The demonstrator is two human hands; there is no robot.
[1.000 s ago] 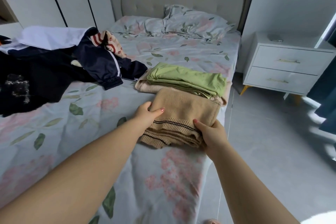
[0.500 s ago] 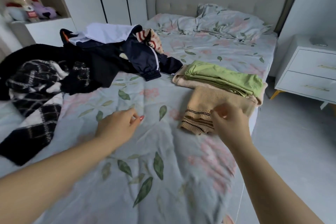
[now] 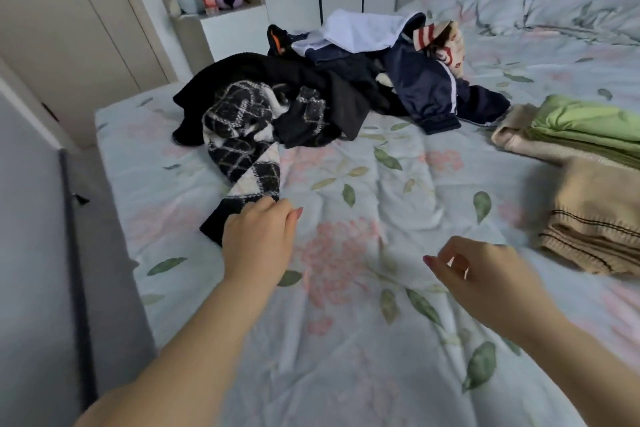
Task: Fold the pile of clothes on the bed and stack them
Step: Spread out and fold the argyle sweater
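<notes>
One more piece done: tan sweater (image 3: 599,218) released, lying right, against the green-topped stack (image 3: 585,125). Right hand (image 3: 485,274) loose and empty; left hand (image 3: 258,243) at near hem of the plaid garment (image 3: 239,135), grip hidden. Next fold beginning.

Folded stack (image 3: 585,125) partly beyond the right edge; right hand (image 3: 485,274) blurry

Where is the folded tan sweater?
In the head view, the folded tan sweater lies at the far right on the bed, just nearer than the green-topped stack.
</notes>
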